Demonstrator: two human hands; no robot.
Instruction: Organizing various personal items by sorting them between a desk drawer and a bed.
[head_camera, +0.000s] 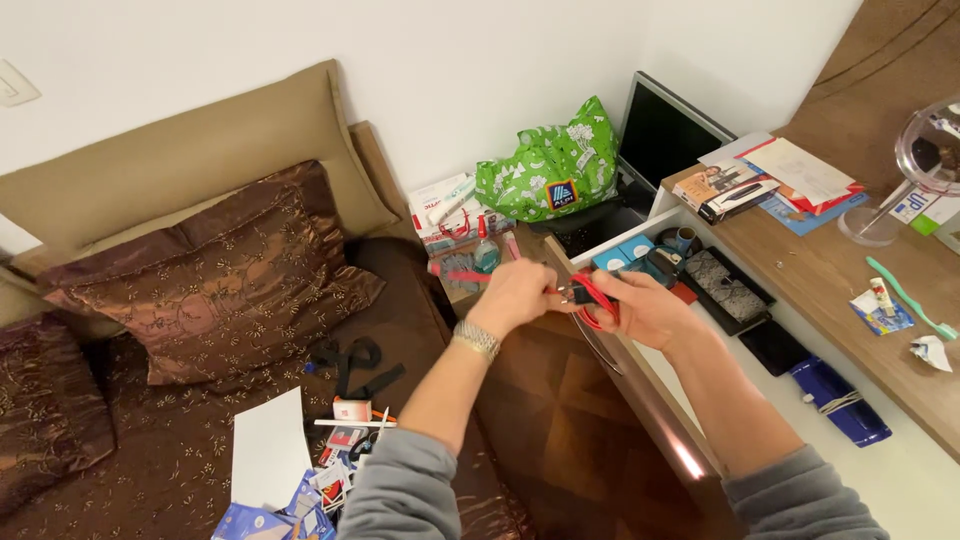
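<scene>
Now both hands meet over the open drawer: the left hand pinches a small dark plug, the right hand clasps its coiled red cable, wooden surface to the right.

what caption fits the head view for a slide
Both hands, left hand and right hand, grip a small red and black tool above an open drawer.

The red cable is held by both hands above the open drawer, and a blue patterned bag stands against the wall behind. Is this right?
Not fully. In the head view the patterned bag against the wall is green, not blue. The rest holds: the left hand and right hand both hold the red cable above the open drawer.
</scene>
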